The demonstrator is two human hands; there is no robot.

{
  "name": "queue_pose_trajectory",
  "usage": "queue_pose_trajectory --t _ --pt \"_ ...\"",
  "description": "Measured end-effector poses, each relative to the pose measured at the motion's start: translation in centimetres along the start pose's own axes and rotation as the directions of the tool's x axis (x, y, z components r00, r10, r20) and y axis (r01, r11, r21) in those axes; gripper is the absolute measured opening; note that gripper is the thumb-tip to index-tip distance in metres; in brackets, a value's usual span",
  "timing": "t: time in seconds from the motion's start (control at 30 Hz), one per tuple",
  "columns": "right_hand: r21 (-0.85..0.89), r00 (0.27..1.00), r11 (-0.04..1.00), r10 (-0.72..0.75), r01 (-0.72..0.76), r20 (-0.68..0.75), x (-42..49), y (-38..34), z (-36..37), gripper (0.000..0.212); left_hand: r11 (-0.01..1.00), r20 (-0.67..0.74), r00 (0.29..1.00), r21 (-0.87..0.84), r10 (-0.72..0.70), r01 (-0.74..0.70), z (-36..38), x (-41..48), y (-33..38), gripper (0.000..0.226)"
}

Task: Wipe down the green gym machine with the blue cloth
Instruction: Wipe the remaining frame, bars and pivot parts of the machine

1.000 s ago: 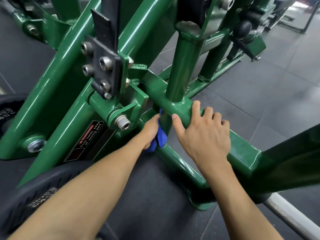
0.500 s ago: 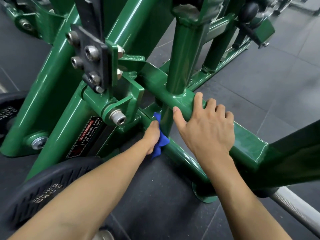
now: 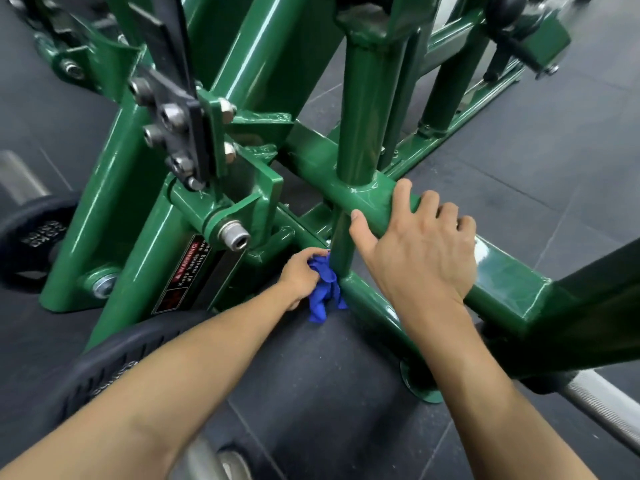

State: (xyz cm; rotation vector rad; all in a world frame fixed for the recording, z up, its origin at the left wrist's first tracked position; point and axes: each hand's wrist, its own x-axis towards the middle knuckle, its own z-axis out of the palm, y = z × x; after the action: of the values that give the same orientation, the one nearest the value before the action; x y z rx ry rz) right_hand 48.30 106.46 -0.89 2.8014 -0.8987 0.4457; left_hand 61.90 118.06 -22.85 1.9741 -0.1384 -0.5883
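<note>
Dark rubber flooring (image 3: 540,140) surrounds the green gym machine (image 3: 266,57). At frame centre our left hand (image 3: 299,277) bunches the blue cloth (image 3: 323,292) against a low post (image 3: 343,240); our right hand (image 3: 422,251) grips the crossbar (image 3: 346,197). We judge most tubing remains unwiped.

**One warning sticker legible, plate lettering not**

A black and red sticker (image 3: 194,271) on the slanted frame of the green machine (image 3: 114,202) carries a triangle sign and the word "WARNING". Under it, two white lines read "Keep hands aw" and "all moving pa"; the rest of each line is hidden. Raised lettering on the left weight plate (image 3: 38,233) and on the near weight plate (image 3: 104,372) is too blurred to read.
</note>
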Motion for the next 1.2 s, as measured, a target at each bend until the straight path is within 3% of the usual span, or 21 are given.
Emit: queue_pose_trajectory --t 0.1,0.23,0.33,0.37,0.43,0.53,0.63,0.73,0.8,0.87,0.93,1.0,1.03,1.1,1.2 --pt "0.009 1.000 1.000 -0.001 0.001 -0.003 0.0 0.0 -0.1 0.083 1.000 -0.077 0.997 0.020 -0.004 0.006 -0.5 0.2 2.5 0.041" --pt "0.032 1.000 0.999 0.011 -0.011 -0.007 0.0 0.0 -0.3 0.082 0.968 -0.303 0.953 0.231 -0.028 0.102 -0.4 1.0 3.6 0.029" --pt "0.050 1.000 0.999 0.006 -0.005 -0.003 -0.1 -0.2 -0.2 0.082 0.915 -0.362 0.922 0.402 0.137 0.022 -1.0 1.9 5.2 0.031" --pt "0.052 1.000 0.999 0.005 -0.005 -0.007 0.0 -0.3 -0.2 0.082 0.859 -0.366 0.903 0.512 0.227 -0.008 -1.5 2.2 5.8 0.031" --pt "0.056 1.000 0.998 0.005 -0.005 -0.004 0.0 -0.2 -0.2 0.081 0.634 -0.242 0.913 0.773 0.328 -0.023 -2.7 2.8 5.9 0.033" --pt "0.048 1.000 0.999 0.005 -0.005 -0.018 -0.1 -0.1 0.0 0.082 0.306 -0.033 0.996 0.952 0.084 0.005 -4.6 2.5 5.4 0.049" --pt "0.036 1.000 0.999 0.005 -0.005 -0.001 -0.1 -0.1 0.0 0.082 0.031 0.049 0.999 0.998 0.024 -0.050 -4.9 1.6 4.5 0.071" --pt "0.045 1.000 0.999 0.007 -0.007 -0.006 0.0 -0.1 0.1 0.082 -0.048 0.074 0.997 0.996 0.028 -0.072 -4.8 0.8 4.2 0.055" --pt "0.054 1.000 0.999 0.001 -0.001 -0.001 -0.1 0.0 0.0 0.082 -0.029 0.099 0.994 0.995 0.053 -0.097 -5.1 0.1 3.9 0.054" --pt "0.053 1.000 0.999 -0.001 0.000 0.023 -0.1 -0.1 0.0 0.083 0.103 0.065 0.995 0.992 0.078 -0.073 -5.4 -0.7 3.5 0.054" --pt "0.050 1.000 0.999 0.000 -0.001 0.031 -0.2 0.0 0.0 0.082 0.438 -0.050 0.998 0.899 0.043 0.027 -5.1 -1.7 3.1 0.038" --pt "0.055 0.999 0.998 -0.007 0.006 0.031 -0.2 0.0 0.0 0.082 0.761 -0.088 0.996 0.645 -0.013 0.067 -4.1 -3.2 3.8 0.021" --pt "0.057 0.999 0.998 -0.011 0.009 0.041 -0.1 0.0 -0.1 0.082 0.867 -0.068 0.997 0.493 -0.047 0.075 -3.3 -4.2 4.9 0.017" --pt "0.051 0.999 0.999 -0.011 0.009 0.049 0.0 0.0 -0.1 0.082 0.975 0.015 0.992 0.190 -0.124 0.119 -1.0 -5.7 7.0 0.015" --pt "0.054 0.995 0.998 -0.025 0.020 0.098 0.1 0.3 -0.6 0.084 0.938 0.153 0.952 -0.187 -0.266 0.292 2.0 -8.5 10.8 0.017"
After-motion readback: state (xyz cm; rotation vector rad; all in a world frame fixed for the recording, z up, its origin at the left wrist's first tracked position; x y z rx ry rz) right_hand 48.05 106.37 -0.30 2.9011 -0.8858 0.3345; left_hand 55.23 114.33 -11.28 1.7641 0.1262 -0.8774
